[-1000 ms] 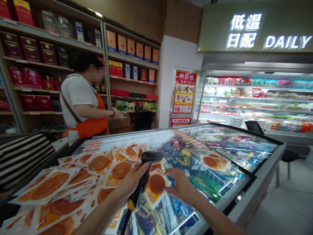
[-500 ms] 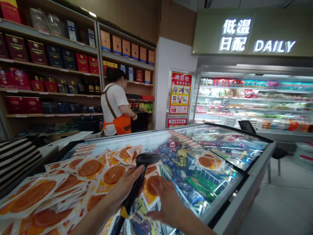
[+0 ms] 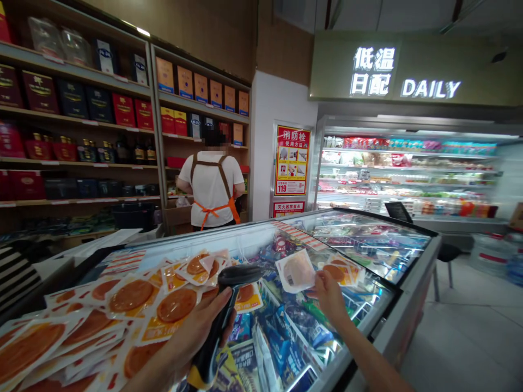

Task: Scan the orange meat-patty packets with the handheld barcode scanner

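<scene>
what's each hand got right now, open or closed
Left hand: closed around a black-and-yellow handheld barcode scanner.
Right hand: closed, pinching the edge of a flat, pale-backed food packet.

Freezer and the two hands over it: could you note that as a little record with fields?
Left hand: grips a black-and-yellow handheld scanner
Right hand: holds one packet, pale side facing the camera
Freezer: glass-topped, bagged goods inside
Beside left hand: pile of packets, round orange-brown contents
Beyond right hand: similar packets
Background: person, back turned
</scene>
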`<state>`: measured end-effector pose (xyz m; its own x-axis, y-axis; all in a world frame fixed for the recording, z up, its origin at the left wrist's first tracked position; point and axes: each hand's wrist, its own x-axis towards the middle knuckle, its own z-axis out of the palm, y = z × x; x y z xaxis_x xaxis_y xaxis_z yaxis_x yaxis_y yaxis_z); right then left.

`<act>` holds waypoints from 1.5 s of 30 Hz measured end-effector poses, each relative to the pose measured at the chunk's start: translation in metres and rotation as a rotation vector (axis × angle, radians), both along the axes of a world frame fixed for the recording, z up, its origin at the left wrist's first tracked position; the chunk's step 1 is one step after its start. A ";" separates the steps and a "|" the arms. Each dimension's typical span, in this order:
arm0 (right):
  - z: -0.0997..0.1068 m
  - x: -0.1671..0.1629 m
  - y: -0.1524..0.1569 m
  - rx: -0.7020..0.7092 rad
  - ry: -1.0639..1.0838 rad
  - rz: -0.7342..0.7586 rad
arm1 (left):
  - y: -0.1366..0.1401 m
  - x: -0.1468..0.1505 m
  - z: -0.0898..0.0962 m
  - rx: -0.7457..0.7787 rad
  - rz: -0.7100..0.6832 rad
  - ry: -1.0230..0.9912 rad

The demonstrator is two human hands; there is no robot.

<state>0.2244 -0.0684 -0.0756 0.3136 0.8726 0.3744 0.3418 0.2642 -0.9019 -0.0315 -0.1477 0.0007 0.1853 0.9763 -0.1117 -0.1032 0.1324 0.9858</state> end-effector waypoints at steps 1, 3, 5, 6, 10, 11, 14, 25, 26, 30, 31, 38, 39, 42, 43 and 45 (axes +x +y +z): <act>0.000 0.010 0.003 -0.004 0.150 0.031 | 0.001 0.002 -0.001 0.002 -0.004 -0.008; -0.002 0.023 0.007 -0.012 0.351 0.076 | 0.003 0.008 -0.005 -0.010 -0.023 -0.014; -0.005 0.031 0.009 0.001 0.459 0.074 | 0.006 0.014 -0.008 -0.029 -0.058 -0.009; -0.006 0.034 0.009 0.009 0.492 0.068 | 0.007 0.018 -0.010 -0.037 -0.078 -0.003; -0.004 0.043 0.010 0.042 0.523 0.063 | 0.006 0.030 -0.012 -0.040 -0.131 0.003; -0.002 0.046 0.010 0.044 0.510 0.067 | 0.005 0.033 -0.012 -0.044 -0.138 0.009; 0.006 0.051 0.013 0.033 0.450 0.079 | 0.004 0.038 -0.014 -0.077 -0.138 0.027; 0.014 0.057 0.020 0.057 -0.172 -0.127 | 0.005 0.036 -0.013 -0.088 -0.105 0.014; 0.016 0.059 0.021 0.062 -0.241 -0.177 | 0.005 0.037 -0.012 -0.073 -0.094 0.016; 0.021 0.068 0.023 0.055 -0.466 -0.331 | 0.004 0.037 -0.009 -0.027 -0.065 0.031; 0.020 0.069 0.023 0.039 -0.542 -0.348 | 0.005 0.036 -0.010 -0.027 -0.061 0.033; -0.011 0.064 0.024 -0.149 -0.971 -0.295 | 0.019 0.021 -0.022 -0.026 -0.015 0.055; -0.014 0.065 0.025 -0.176 -1.005 -0.296 | 0.020 0.018 -0.023 -0.022 -0.020 0.064; -0.017 0.075 0.031 -0.244 -1.077 -0.293 | 0.019 0.007 -0.020 -0.018 -0.017 0.055; -0.017 0.080 0.033 -0.263 -1.093 -0.289 | 0.018 0.004 -0.018 -0.017 -0.010 0.049; -0.016 0.093 0.039 -0.289 -1.113 -0.276 | 0.014 -0.003 -0.015 -0.014 0.012 0.053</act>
